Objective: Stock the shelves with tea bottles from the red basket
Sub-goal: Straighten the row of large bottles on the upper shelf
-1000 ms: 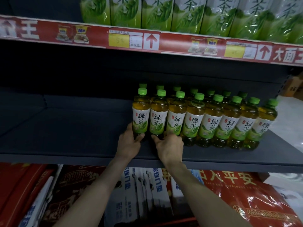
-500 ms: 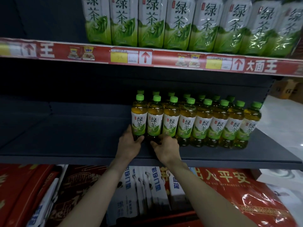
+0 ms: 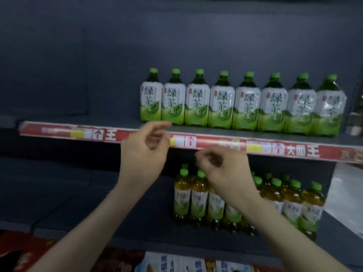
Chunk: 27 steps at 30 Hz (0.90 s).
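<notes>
Small green-capped tea bottles point(image 3: 198, 197) stand in rows on the dark lower shelf point(image 3: 82, 209), toward its right side. Large green tea bottles point(image 3: 222, 107) line the upper shelf behind a red price strip point(image 3: 216, 143). My left hand point(image 3: 143, 152) is raised in front of that strip, fingers loosely curled, holding nothing. My right hand point(image 3: 220, 167) hovers above the caps of the small bottles, fingers loosely curled, holding nothing. The red basket is out of view.
The left part of both shelves is bare dark board. Below the lower shelf lie red packages point(image 3: 23, 252) and blue-white packs point(image 3: 176, 262). A pale floor area point(image 3: 345, 197) shows at the right.
Both hands have let go of the small bottles' bases and lifted up toward the red price strip. The view has tilted upward, showing the whole upper row.
</notes>
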Motion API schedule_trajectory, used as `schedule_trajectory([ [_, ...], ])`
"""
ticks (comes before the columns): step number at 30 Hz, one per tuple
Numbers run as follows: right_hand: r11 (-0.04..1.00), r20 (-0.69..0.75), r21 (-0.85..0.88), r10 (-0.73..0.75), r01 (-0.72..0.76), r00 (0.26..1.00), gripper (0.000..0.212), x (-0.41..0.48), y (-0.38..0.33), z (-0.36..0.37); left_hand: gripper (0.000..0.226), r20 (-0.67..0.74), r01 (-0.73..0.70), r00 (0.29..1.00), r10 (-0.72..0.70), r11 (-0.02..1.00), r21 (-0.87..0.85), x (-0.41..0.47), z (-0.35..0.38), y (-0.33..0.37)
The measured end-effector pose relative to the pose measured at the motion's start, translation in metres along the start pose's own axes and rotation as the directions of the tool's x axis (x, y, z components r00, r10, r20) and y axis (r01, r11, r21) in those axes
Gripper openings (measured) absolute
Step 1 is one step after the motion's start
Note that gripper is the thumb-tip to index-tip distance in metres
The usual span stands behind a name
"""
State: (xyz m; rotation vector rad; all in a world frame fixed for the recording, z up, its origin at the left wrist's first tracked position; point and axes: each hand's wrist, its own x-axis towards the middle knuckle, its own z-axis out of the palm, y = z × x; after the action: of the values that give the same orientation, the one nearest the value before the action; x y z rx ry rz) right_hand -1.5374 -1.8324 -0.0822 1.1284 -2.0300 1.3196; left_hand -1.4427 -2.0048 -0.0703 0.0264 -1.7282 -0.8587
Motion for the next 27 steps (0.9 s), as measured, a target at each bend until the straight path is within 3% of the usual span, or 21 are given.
schedule_trajectory([
  [3, 0.995, -0.081, -0.046, -0.090, 0.086, 0.993, 0.008, 0.058, -0.014, -0.006, 0.030, -0.051, -0.012, 0.999, 0.016, 0.998, 0.061, 0.065, -0.010, 0.002],
  [6, 0.966, -0.064, -0.245, -0.104, 0.086, 0.992, 0.022, 0.118, 0.001, 0.005, 0.061, 0.017, 0.145, 0.989, -0.149, 0.975, 0.166, 0.129, -0.007, -0.027],
  [11, 0.822, 0.146, -0.564, 0.007, 0.078, 0.989, 0.068, 0.185, 0.028, 0.032, 0.123, 0.166, 0.482, 0.812, -0.559, 0.804, 0.348, 0.197, 0.003, -0.093],
  [14, 0.769, 0.132, -0.634, -0.003, 0.087, 0.991, 0.087, 0.208, 0.037, 0.044, 0.141, 0.202, 0.518, 0.763, -0.614, 0.768, 0.378, 0.217, 0.010, -0.122],
  [18, 0.711, 0.121, -0.691, -0.059, 0.126, 0.991, 0.096, 0.227, 0.048, 0.052, 0.149, 0.330, 0.565, 0.709, -0.623, 0.782, 0.262, 0.234, 0.020, -0.159],
  [22, 0.611, 0.189, -0.765, -0.092, 0.205, 0.978, 0.097, 0.234, 0.054, 0.058, 0.139, 0.381, 0.475, 0.762, -0.523, 0.852, 0.219, 0.260, 0.042, -0.227],
  [27, 0.594, 0.171, -0.781, -0.094, 0.193, 0.981, 0.094, 0.239, 0.050, 0.068, 0.121, 0.289, 0.445, 0.794, -0.535, 0.835, 0.323, 0.239, 0.036, -0.179],
])
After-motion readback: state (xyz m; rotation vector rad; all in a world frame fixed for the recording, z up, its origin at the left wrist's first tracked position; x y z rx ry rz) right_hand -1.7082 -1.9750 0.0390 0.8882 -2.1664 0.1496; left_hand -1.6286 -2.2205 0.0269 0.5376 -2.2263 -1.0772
